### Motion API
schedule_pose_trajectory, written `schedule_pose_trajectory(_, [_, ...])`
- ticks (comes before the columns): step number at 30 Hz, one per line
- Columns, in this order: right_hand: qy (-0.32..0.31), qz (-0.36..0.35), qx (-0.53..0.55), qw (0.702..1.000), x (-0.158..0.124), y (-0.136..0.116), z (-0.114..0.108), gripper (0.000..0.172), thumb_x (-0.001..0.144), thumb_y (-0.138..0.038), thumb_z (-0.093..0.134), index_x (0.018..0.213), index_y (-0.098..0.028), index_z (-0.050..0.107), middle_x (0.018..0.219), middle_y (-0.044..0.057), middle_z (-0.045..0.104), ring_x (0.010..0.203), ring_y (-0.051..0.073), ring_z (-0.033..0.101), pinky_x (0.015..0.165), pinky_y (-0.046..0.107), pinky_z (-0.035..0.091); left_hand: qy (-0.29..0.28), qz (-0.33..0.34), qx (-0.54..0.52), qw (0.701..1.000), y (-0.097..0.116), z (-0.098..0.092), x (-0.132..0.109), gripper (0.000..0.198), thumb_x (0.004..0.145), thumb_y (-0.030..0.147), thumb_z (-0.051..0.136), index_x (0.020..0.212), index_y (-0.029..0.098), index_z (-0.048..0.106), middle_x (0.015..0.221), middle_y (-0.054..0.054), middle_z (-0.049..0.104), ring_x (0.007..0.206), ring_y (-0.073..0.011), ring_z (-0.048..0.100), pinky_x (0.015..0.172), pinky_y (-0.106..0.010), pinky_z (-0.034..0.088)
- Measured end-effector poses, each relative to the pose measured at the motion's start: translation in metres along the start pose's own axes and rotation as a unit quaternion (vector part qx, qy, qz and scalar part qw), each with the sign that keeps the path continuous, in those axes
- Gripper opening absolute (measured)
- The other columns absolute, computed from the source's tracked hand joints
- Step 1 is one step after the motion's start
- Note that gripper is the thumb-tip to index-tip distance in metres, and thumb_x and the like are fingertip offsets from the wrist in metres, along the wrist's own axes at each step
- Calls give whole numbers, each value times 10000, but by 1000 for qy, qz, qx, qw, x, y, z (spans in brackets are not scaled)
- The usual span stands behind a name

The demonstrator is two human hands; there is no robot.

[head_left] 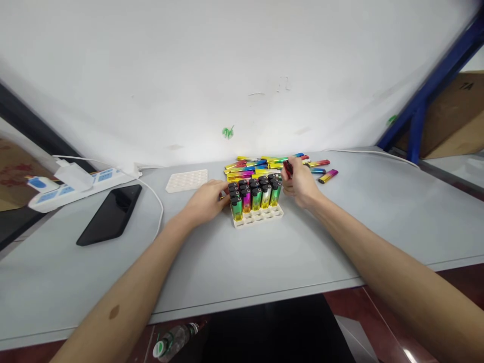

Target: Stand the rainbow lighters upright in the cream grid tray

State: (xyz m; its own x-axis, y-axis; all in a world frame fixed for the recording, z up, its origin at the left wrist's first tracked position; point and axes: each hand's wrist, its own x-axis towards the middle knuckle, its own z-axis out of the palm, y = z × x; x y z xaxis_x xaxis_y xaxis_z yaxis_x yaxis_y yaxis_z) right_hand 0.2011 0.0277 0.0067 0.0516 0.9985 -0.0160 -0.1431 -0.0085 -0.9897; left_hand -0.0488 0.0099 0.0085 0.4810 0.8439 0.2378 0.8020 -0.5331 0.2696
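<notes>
A white tray [259, 218] with round holes stands mid-table, holding several upright lighters [256, 198] with black tops and shiny coloured bodies. Its front row shows bare holes, apart from a green lighter [237, 208] at the left end. My left hand [209, 201] is at the tray's left side, fingers curled against the lighters; a small piece between its fingertips is too hidden to name. To the right of the tray my right hand [298, 181] is closed round a dark red lighter [288, 168]. Behind the tray lies a loose pile of shiny coloured sleeves or lighters [245, 170].
Another white tray [187, 180] lies flat at the back left. Further left are a black phone [109, 214], a power strip [106, 176] and a white cable [161, 204]. A wall rises behind the table. A plastic bottle [176, 342] lies below the front edge.
</notes>
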Motion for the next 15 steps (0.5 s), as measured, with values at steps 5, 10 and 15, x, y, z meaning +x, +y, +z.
schedule_pose_trajectory(5, [-1,4,3,1000,0,1,1,443,885,-495,405,536,-234,333,410,-76,168,381,74,98,372,230,94,-6,-4,7,1000,1,-1,0,85,821,164,486,782,213,544,843,-32,650,842,-231,607,714,-319,447])
schedule_pose_trajectory(10, [3,-4,-11,1000,2,4,0,456,885,-521,423,542,-234,336,415,-76,175,379,74,108,377,235,95,-10,-3,5,1000,0,-1,0,82,827,177,493,757,210,518,829,-35,637,836,-230,601,720,-321,444])
schedule_pose_trajectory(15, [3,-12,-52,999,3,9,-1,514,868,-629,438,550,-234,359,433,-70,210,373,79,159,371,240,132,-23,11,2,1000,-2,-3,0,78,841,184,484,776,211,521,834,-37,623,831,-226,589,720,-321,441])
